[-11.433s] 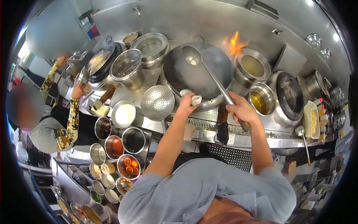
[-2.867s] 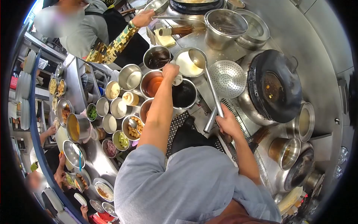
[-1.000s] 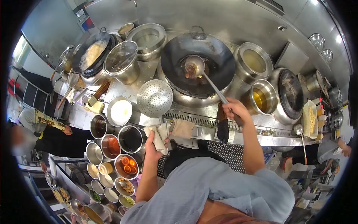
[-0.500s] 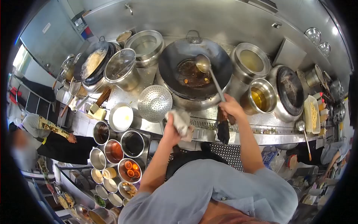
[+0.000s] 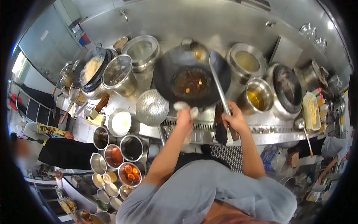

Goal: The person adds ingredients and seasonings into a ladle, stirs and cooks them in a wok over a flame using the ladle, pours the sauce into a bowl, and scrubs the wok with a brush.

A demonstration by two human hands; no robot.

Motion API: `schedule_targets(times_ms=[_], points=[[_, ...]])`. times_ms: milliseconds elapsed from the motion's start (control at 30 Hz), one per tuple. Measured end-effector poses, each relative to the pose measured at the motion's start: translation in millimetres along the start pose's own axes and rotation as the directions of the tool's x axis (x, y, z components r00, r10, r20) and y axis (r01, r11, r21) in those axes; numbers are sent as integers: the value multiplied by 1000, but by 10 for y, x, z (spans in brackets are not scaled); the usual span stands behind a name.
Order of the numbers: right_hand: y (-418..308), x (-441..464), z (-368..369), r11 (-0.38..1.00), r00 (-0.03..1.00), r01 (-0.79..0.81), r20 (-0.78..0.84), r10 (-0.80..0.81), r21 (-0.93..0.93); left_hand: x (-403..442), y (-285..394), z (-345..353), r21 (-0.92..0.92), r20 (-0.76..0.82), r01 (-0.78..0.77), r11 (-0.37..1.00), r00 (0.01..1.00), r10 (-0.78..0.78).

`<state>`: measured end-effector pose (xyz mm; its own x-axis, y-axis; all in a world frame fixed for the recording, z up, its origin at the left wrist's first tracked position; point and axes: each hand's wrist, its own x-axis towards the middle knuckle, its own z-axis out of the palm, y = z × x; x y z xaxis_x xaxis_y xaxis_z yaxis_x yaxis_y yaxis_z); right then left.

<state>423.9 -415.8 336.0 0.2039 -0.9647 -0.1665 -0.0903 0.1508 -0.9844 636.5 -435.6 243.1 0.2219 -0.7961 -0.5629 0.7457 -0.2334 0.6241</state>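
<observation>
A large dark wok (image 5: 167,74) stands in front of me, its image smeared by motion. Brown sauce (image 5: 182,84) with a few orange pieces lies in its bottom. My left hand (image 5: 184,120) is closed on a folded white cloth (image 5: 181,106) at the wok's near rim. Whether the rim is pinched inside the cloth, I cannot make out. Fingers wrapped round its handle, my right hand (image 5: 235,118) holds a long metal ladle (image 5: 219,84). The ladle's bowl is up by the wok's far rim. Left of the wok, a perforated skimmer (image 5: 152,107) rests on the stove.
Pots flank the wok, including an oil pot (image 5: 258,98) at right. Several sauce containers (image 5: 131,147) crowd the lower left. A second wok (image 5: 92,71) holds pale food. A noodle tray (image 5: 311,111) sits far right. One co-worker (image 5: 56,149) is at left, another (image 5: 332,149) at right.
My left hand has brought the cloth forward and right to the wok's near rim. The ladle's bowl has gone from the sauce up to the far rim. The wok has shifted slightly and blurs.
</observation>
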Motion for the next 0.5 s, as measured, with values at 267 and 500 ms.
schedule_targets(times_ms=[267,500], points=[[457,-322,-36,622,893,-405,435,113,670,72,14,-195,79,-17,85,993,996,-84],[737,-602,52,938,952,-16,-291,-91,-347,642,87,-27,174,10,-44,984,999,43]])
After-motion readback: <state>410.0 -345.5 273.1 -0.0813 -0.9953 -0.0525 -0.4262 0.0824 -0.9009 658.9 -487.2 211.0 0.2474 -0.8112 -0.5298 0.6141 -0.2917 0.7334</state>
